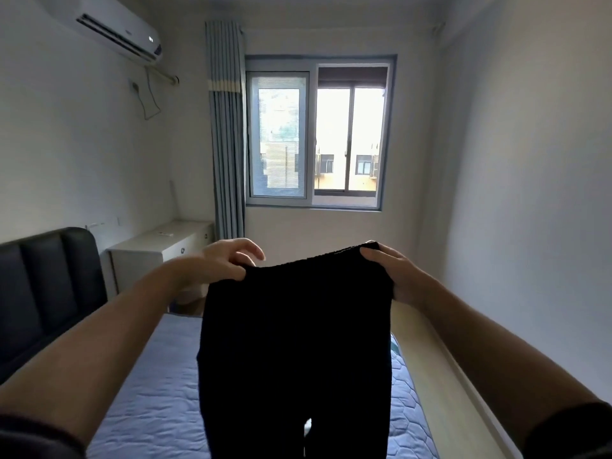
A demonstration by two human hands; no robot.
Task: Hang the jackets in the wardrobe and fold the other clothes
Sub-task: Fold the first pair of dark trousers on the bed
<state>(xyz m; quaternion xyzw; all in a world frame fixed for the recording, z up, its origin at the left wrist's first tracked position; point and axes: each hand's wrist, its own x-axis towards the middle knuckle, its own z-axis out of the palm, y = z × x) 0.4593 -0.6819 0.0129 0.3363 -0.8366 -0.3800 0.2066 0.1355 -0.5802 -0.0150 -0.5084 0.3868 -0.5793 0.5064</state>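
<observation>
Above the bed (145, 409) with its blue quilted mattress, black trousers (294, 342) hang full length, legs down and unfolded. The left hand (222, 260) pinches one waistband corner; the right hand (394, 273) grips the other. Judged stage: a non-jacket garment is spread for folding, first fold not yet made. Wardrobe and jackets lie out of view.

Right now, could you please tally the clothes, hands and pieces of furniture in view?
Clothes: 1, the black trousers
Hands: 2, the left hand and the right hand, each gripping the waistband
Furniture: 2, the bed and the cabinet
Total: 5
</observation>
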